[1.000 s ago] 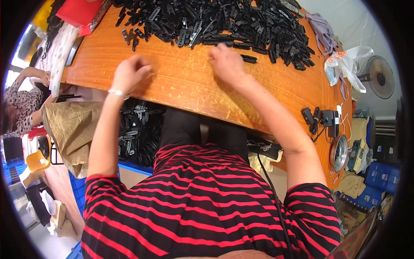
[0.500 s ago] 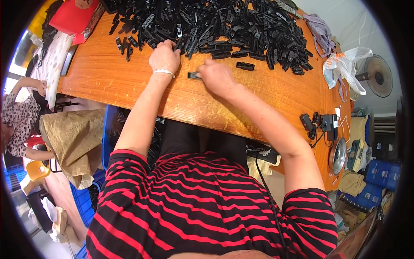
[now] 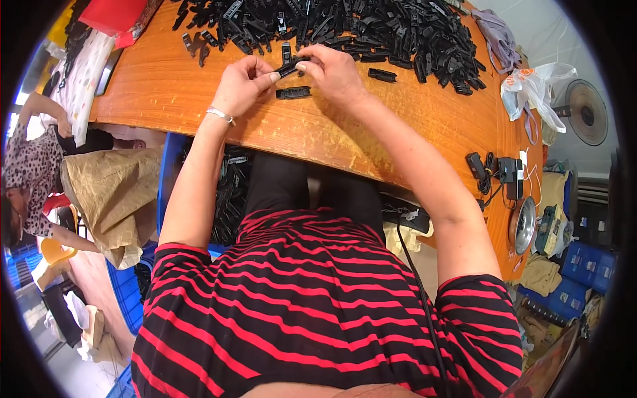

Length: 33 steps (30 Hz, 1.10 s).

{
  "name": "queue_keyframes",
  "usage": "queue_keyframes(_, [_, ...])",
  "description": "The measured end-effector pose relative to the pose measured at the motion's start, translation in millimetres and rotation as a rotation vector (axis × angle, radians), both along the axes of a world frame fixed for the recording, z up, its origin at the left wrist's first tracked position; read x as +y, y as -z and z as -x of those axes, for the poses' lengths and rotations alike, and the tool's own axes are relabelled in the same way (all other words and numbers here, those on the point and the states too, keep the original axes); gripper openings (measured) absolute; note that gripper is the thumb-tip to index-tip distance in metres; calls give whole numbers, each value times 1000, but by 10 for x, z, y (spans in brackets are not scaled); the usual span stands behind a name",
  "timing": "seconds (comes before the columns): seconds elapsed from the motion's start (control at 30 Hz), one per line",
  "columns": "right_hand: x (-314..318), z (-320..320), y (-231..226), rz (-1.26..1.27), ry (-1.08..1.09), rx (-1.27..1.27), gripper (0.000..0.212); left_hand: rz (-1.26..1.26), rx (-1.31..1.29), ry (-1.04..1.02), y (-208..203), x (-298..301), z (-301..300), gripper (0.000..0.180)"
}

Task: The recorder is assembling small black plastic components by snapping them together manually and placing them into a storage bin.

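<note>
Between my two hands is a narrow black plastic piece (image 3: 288, 68), tilted a little above the wooden table (image 3: 219, 99). My left hand (image 3: 244, 83) pinches its left end between thumb and fingers. At the other end, my right hand (image 3: 329, 71) grips it with thumb and forefinger. Just below the hands a similar black part (image 3: 293, 93) lies flat. Another single black part (image 3: 383, 75) rests to the right of my right hand. Beyond my fingers spreads a big heap of black plastic parts (image 3: 391, 33); their exact kind is too small to make out.
On the right are a crumpled plastic bag (image 3: 537, 93), black adapters with cables (image 3: 507, 176), a metal bowl (image 3: 524, 225) and a fan (image 3: 586, 117). A blue crate (image 3: 171, 172) of black parts sits below the table's left edge. Another person (image 3: 40, 152) is at far left.
My hands have come together on one black piece. The part that was by my right fingers is no longer there, and one now lies just below the hands. The view has shifted slightly.
</note>
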State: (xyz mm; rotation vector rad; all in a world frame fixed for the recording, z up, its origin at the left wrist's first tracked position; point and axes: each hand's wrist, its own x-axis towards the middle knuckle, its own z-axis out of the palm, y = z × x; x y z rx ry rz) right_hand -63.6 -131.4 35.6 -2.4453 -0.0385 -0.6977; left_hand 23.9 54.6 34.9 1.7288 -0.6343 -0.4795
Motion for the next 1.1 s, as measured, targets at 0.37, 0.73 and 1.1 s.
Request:
queue_keyframes(0.37, [72, 231, 4, -777, -35, 489, 14, -81, 148, -79, 165, -54, 155, 10])
queue_keyframes(0.73, [120, 208, 49, -981, 74, 649, 13, -173, 65, -125, 256, -143, 79, 14])
queue_keyframes(1.1, [8, 59, -65, -881, 139, 942, 20, -399, 186, 35, 122, -174, -128, 24])
